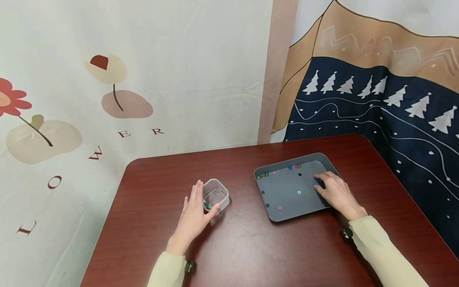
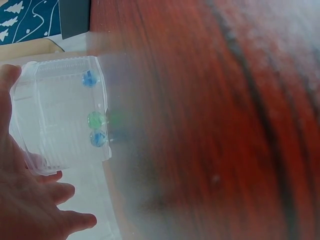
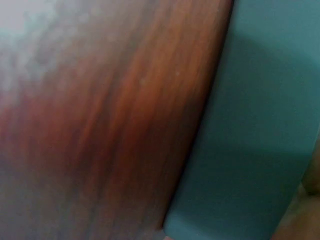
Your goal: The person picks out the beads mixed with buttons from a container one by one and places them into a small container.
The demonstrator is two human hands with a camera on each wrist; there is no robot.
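Note:
My left hand (image 1: 193,213) holds a clear plastic box (image 2: 65,112), its fingers along the left side and the thumb at the near right. Small translucent balls, blue (image 2: 89,78) and green (image 2: 95,120), lie in the bottom of this box. To the right is a grey tray (image 1: 287,215) with small round beads, among them a cyan one (image 1: 299,192), a magenta one (image 1: 280,208) and a dark one (image 1: 299,174). My right hand (image 1: 336,192) reaches over the tray's right edge, thumb and index fingertips apart, close to its floor. A dark patch shows between them.
Both box and tray rest on a reddish-brown wooden table (image 1: 244,247). Several more beads line the tray's far side, such as a blue one (image 1: 290,168). Behind the table hang a pale printed curtain (image 1: 201,79) and a navy cloth with white trees (image 1: 340,107).

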